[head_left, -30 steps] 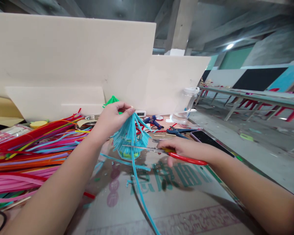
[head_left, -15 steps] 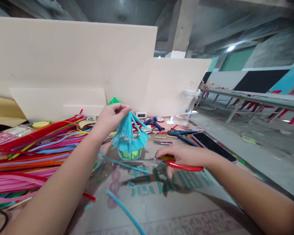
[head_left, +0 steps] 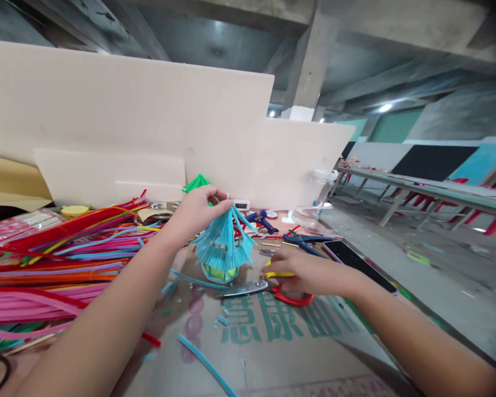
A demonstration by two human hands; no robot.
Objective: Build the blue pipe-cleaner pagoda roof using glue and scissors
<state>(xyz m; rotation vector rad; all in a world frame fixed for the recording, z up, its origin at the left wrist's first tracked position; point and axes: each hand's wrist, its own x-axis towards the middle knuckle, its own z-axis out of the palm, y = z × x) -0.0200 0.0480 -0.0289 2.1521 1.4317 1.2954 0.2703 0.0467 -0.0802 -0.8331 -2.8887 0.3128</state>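
My left hand (head_left: 200, 212) pinches the peaked top of a light-blue pipe-cleaner pavilion (head_left: 226, 245), which has layered fringed roofs and a yellow-green base. It stands upright on the printed cardboard (head_left: 248, 353). My right hand (head_left: 310, 271) is closed at the handles of a pair of scissors (head_left: 246, 289), one handle yellow and one red. The metal blades point left, low over the cardboard in front of the pavilion's base. Some of my right fingers are hidden behind the handles. Loose blue pipe cleaners (head_left: 206, 361) and small blue clippings lie nearby.
Bundles of coloured pipe cleaners (head_left: 37, 309) cover the left side. Behind are a green pipe-cleaner piece (head_left: 198, 181), a glue gun (head_left: 263, 220), a small digital timer (head_left: 242, 204) and a clear jar (head_left: 319, 193). Blue-handled pliers (head_left: 308, 241) and a phone (head_left: 357, 264) lie right.
The scissors have turned and lowered toward the cardboard, and more of their blades shows. My left hand still holds the pavilion's top, and the view has tilted up slightly.
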